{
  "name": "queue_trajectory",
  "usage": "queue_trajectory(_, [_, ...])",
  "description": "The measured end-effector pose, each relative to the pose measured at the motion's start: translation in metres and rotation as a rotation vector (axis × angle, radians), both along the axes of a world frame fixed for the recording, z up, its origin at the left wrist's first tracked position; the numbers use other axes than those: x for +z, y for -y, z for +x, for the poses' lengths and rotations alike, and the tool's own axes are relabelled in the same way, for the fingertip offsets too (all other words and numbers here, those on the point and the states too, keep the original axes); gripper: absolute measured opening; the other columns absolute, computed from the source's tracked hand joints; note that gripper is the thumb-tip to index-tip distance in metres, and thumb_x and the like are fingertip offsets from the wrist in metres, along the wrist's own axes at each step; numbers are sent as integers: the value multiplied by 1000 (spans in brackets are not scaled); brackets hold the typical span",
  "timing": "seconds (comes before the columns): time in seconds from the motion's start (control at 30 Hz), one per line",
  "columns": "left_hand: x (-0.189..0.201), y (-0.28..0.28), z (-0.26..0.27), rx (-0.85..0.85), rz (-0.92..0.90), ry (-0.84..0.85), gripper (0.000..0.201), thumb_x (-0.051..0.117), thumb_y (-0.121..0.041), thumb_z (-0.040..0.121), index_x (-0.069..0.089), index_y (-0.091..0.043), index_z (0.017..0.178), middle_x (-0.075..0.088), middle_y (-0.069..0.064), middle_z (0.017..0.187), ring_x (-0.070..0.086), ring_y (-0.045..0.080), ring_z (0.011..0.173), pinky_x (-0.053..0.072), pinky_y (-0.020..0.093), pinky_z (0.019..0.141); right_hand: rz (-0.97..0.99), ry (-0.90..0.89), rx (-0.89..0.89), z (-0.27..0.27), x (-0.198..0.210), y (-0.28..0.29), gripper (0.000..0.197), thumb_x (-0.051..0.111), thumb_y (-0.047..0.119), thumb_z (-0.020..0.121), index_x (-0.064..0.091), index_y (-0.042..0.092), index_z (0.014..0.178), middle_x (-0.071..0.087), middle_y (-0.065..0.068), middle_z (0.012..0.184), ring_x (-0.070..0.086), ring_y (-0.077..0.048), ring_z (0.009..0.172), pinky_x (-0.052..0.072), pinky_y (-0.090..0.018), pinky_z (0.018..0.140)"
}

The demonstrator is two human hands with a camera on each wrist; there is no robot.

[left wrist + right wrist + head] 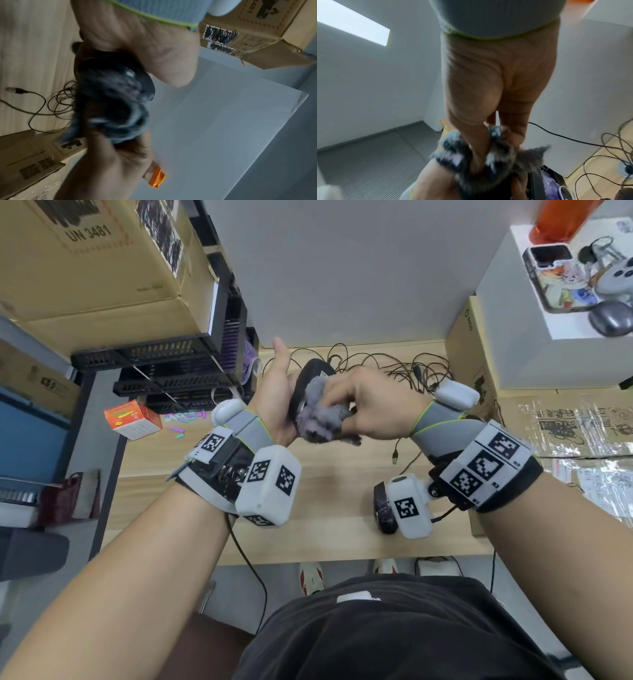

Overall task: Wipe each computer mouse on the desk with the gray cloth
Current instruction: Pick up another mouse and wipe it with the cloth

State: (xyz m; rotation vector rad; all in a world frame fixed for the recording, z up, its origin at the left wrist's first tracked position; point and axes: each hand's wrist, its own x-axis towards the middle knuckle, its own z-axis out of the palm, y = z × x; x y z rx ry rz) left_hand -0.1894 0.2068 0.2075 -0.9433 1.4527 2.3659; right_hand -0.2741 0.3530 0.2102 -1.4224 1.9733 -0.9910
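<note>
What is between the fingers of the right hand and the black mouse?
The bunched gray cloth lies between the right hand and the black mouse, which the left hand holds. The head view shows it best.

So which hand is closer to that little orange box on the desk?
Left. The left hand, holding the black mouse, is beside the orange box. The right hand, rubbing the gray cloth on the mouse, is on the far side.

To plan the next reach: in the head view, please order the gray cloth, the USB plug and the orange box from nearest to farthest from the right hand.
From the right hand:
1. Gray cloth, gripped in it.
2. USB plug, below it on the desk.
3. Orange box, far left.
</note>
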Motion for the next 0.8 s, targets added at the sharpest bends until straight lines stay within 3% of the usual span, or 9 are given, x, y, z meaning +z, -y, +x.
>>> queue_trajectory(0.07, [1, -4, -1, -19, -44, 10, 120, 4, -90, 82, 51, 6, 139, 54, 35, 124, 60, 45, 84, 52, 44, 71, -84, -40, -222, -9, -3, -1, 19, 76, 14, 68, 67, 31, 70, 56, 5, 74, 54, -18, 69, 45, -32, 64])
queue_trajectory(0.13, [0, -10, -1, -3, -60, -3, 115, -1, -88, 84, 69, -2, 115, 60, 27, 101, 56, 28, 70, 45, 30, 60, -123, -113, -349, -9, -3, 1, 8, 75, 25, 72, 70, 24, 78, 59, -4, 81, 56, -24, 71, 49, -41, 67])
queue_trajectory(0.23, [5, -16, 0, 8, -58, -37, 105, 2, -85, 87, 77, -13, 79, 64, 26, 82, 62, 35, 64, 46, 33, 59, -110, -83, -142, 9, 6, 5, 19, 69, 20, 67, 74, 24, 85, 60, 5, 87, 60, -16, 77, 53, -37, 70])
queue_trajectory(0.37, [8, -15, 2, -1, -11, -21, 98, 11, -81, 92, 78, -10, 91, 72, 23, 102, 72, 37, 81, 58, 38, 63, 47, -15, 32, 9, 16, -1, 33, 71, 3, 62, 75, 28, 83, 54, 19, 78, 55, 2, 69, 49, -25, 61])
queue_trajectory(0.47, [8, -21, 3, -50, -32, -42, 90, 9, -78, 94, 68, -10, 96, 71, 13, 81, 66, 29, 59, 42, 21, 50, -44, -100, -146, 0, 14, 0, 13, 71, 23, 67, 73, 26, 79, 54, 12, 75, 50, -5, 68, 40, -26, 66])
queue_trajectory(0.57, [4, -21, 2, -31, -30, -36, 85, 10, -77, 95, 66, -13, 98, 68, 12, 75, 62, 26, 55, 37, 20, 51, -74, -110, -182, 1, 15, 0, 12, 75, 24, 72, 74, 24, 84, 56, 10, 81, 54, -6, 63, 43, -26, 62])
queue_trajectory(0.63, [6, -20, 2, -74, -57, 3, 85, 12, -76, 96, 73, -18, 86, 64, 13, 73, 58, 25, 57, 31, 26, 55, -36, -88, -40, 12, 18, 0, 17, 75, 14, 72, 75, 22, 86, 54, 15, 86, 57, 0, 60, 47, -20, 59])
queue_trajectory(0.73, [4, -17, 1, -35, -100, 77, 91, 24, -69, 100, 64, -10, 44, 59, 8, 50, 60, 21, 46, 44, 23, 50, 35, -153, 112, 30, 15, 1, 30, 73, 6, 70, 77, 23, 94, 55, 8, 87, 53, 13, 66, 40, -11, 61])
queue_trajectory(0.8, [4, -14, 3, -19, -100, 121, 85, 29, -74, 96, 65, -11, 51, 66, 17, 61, 65, 25, 57, 50, 24, 54, 21, -133, 109, 30, 12, 1, 31, 73, 4, 67, 77, 21, 93, 55, 7, 87, 52, 15, 69, 37, -5, 60])
